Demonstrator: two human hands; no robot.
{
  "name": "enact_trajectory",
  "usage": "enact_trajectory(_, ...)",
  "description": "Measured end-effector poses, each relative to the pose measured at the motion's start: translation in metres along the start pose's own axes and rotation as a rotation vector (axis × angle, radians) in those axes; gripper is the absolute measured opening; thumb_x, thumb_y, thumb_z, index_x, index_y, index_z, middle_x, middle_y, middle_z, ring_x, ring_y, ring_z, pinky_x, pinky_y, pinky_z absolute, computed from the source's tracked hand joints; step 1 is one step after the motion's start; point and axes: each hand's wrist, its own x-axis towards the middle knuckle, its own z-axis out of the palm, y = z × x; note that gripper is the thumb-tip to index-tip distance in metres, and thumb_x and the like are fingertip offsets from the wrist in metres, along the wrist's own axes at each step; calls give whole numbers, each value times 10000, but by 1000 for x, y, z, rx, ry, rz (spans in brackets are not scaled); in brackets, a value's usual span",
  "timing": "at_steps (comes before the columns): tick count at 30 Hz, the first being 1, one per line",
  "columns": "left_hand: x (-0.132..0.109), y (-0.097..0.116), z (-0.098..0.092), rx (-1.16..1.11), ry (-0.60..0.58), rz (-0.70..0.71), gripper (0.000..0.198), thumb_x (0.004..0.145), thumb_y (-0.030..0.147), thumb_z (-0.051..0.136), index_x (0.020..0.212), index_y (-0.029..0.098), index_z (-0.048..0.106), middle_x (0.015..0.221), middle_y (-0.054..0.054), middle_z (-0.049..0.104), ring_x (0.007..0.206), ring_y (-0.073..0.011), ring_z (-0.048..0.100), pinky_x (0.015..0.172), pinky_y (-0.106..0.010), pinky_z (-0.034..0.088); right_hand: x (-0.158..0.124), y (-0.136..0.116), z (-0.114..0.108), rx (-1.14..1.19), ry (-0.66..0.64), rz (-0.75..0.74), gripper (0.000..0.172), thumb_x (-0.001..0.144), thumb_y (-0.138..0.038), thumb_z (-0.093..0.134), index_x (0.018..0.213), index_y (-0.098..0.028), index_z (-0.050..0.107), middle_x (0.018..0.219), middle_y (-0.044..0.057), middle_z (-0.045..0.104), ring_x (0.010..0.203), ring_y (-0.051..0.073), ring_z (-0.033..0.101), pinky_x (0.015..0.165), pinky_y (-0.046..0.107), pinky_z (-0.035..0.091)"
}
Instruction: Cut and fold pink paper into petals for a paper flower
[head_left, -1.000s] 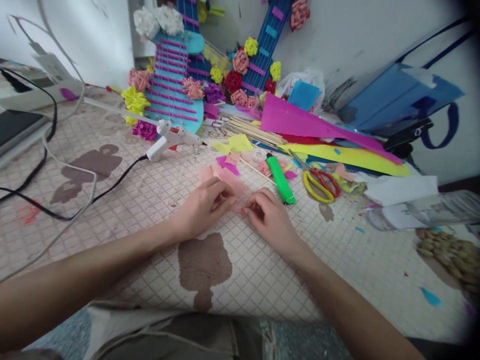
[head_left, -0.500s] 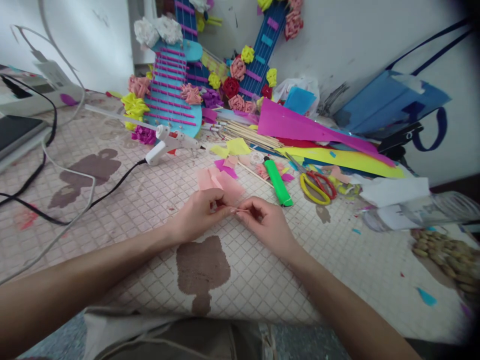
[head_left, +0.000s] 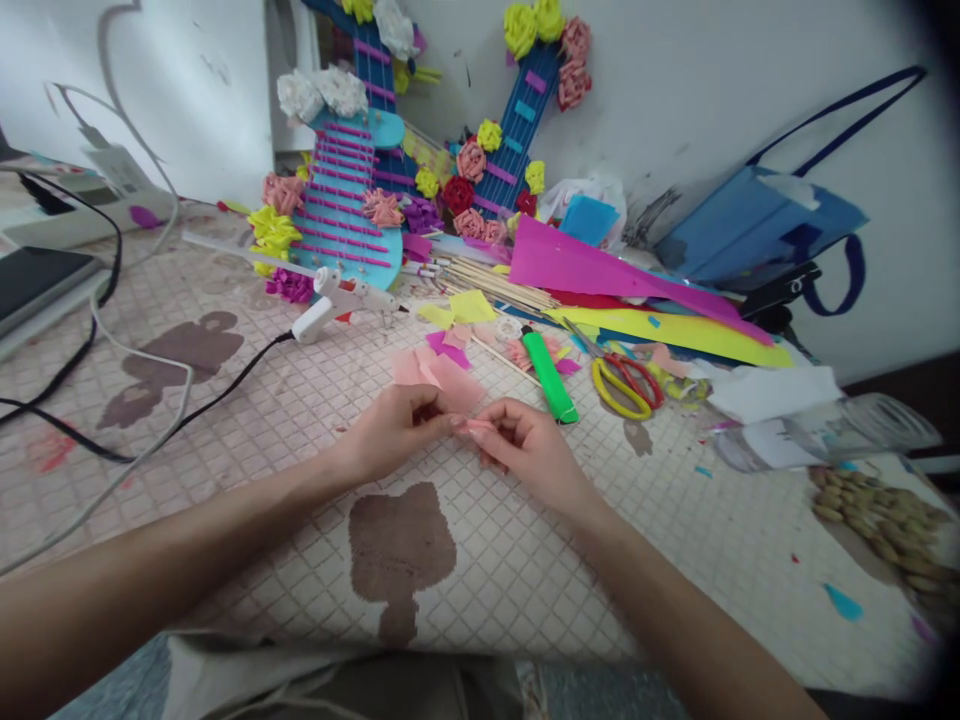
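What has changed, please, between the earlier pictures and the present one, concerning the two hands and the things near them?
The left hand and right hand, slightly apart a second ago, have drawn together at the fingertips, with the small pink paper between them. Nothing was visibly picked up or let go. The glue gun, scissors and green object lie as before.

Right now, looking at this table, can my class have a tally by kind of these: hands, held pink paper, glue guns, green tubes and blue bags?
Hands: 2 (left hand, right hand)
Held pink paper: 1 visible piece
Glue gun: 1
Green tube: 1
Blue bag: 1
Total: 6
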Motion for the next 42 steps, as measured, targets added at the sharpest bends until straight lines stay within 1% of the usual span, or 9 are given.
enact_trajectory(6,2,5,-7,0,60,-19,377,911,363,411,709,132,629,644,-10,593,583,-102,504,520,-209,377,3,5,-4,36,53,20,241,781,-403,661,759,-184,563,635,-17,621,464,73,514,403,200,370)
enact_trajectory(12,1,2,-6,-117,-17,-36,245,805,361,615,754,127,667,677,-43,671,610,-123,588,547,-214,446,2,6,-5,84,28,32,223,787,-389,661,777,-177,594,653,-13,639,457,71,538,401,193,387)
enact_trajectory(17,2,2,-8,-119,-84,-16,245,819,355,603,747,130,668,673,-38,673,610,-119,593,546,-205,454,2,6,-5,81,38,38,247,782,-417,658,789,-175,608,682,3,669,452,76,558,394,192,400)
enact_trajectory(20,3,2,-3,-44,-41,27,286,808,412,622,825,132,680,726,-43,679,631,-125,589,532,-204,440,3,7,-4,75,27,21,256,779,-425,657,785,-174,604,657,-4,657,443,76,561,385,186,400)
enact_trajectory(23,4,1,2,-12,-41,42,315,812,431,617,761,126,679,665,-35,657,587,-116,566,511,-200,425,3,8,-4,73,1,8,247,780,-417,655,781,-176,604,665,-6,659,450,78,576,379,178,405)
enact_trajectory(33,8,4,-12,-192,-204,-79,224,833,324,559,818,140,687,752,-59,727,624,-127,636,597,-235,513,2,5,-9,54,14,7,238,824,-406,595,834,-169,625,754,27,701,459,82,603,381,181,395)
enact_trajectory(38,9,5,-14,-212,-213,-118,190,816,307,586,839,144,681,731,-42,722,632,-123,643,607,-228,508,2,5,-9,51,4,0,250,827,-416,578,842,-169,615,743,27,687,463,90,600,394,195,401)
enact_trajectory(40,11,6,-18,-244,-188,-147,168,800,292,609,842,139,664,733,-46,725,636,-128,651,608,-232,508,3,4,-16,4,53,-40,255,836,-423,557,859,-174,607,746,27,677,481,101,596,417,214,418)
enact_trajectory(42,17,9,-23,-290,-154,-176,146,787,276,628,819,135,640,749,-59,732,647,-134,661,610,-235,506,6,2,-29,-128,215,-134,251,849,-421,529,884,-182,598,774,33,668,530,119,593,469,246,447)
